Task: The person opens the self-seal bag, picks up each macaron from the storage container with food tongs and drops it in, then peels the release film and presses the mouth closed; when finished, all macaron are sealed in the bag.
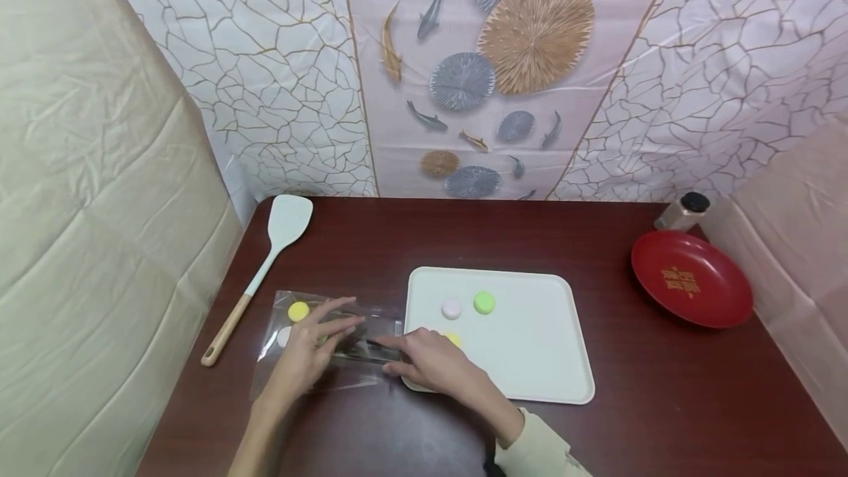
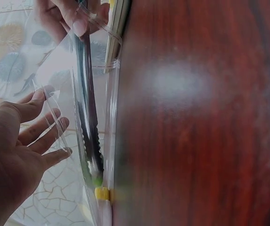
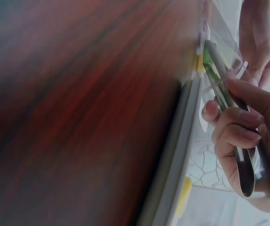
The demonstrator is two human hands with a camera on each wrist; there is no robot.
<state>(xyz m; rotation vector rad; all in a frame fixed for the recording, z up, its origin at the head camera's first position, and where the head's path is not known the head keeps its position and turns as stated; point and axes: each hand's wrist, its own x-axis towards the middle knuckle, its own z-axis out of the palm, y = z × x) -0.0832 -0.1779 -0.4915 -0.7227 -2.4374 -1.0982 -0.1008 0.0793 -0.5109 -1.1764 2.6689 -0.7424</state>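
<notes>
Metal tongs (image 3: 229, 101) are gripped by the right hand (image 1: 433, 363), tips pushed into the clear bag (image 1: 318, 341) lying left of the tray (image 1: 530, 377). The bag mouth is spread by the left hand (image 1: 308, 348), fingers straight (a green piece apparently clamped).

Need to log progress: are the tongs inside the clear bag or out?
Inside: the tongs reach through the clear bag, tips near the green piece.

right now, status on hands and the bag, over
Right hand grips tongs inside clear bag. Left hand open, fingers holding bag's mouth. Nothing blocking.
</notes>
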